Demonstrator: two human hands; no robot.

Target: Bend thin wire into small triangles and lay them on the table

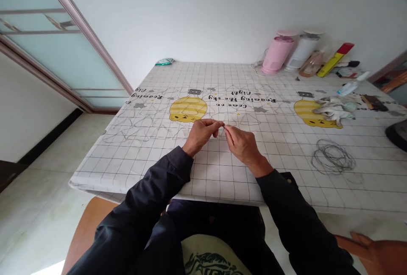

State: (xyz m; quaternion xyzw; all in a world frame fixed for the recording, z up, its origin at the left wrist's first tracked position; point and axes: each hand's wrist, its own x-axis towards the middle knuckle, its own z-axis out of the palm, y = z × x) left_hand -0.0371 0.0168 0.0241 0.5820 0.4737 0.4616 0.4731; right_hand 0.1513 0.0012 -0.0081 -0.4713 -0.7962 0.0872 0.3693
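Note:
Over the front middle of the table, my left hand (pixel 203 134) and my right hand (pixel 242 143) meet at the fingertips. Both are closed in a pinch. Whatever lies between the fingers is too small to make out; only a tiny dark bit shows there. Thin grey bent wire (pixel 136 133) lies spread in loose zigzags across the cloth, to the left of my hands and beyond them. To the right of my right hand rests a loose coil of thin wire (pixel 333 157).
A checked tablecloth (pixel 222 173) covers the table. At the back right stand a pink cylinder (pixel 278 52), a white cylinder (pixel 302 50), and a yellow-and-red box (pixel 335 59). Crumpled gloves (pixel 335 109) and a clear bottle (pixel 352 84) lie at right. A green packet (pixel 164 61) sits at the far left corner.

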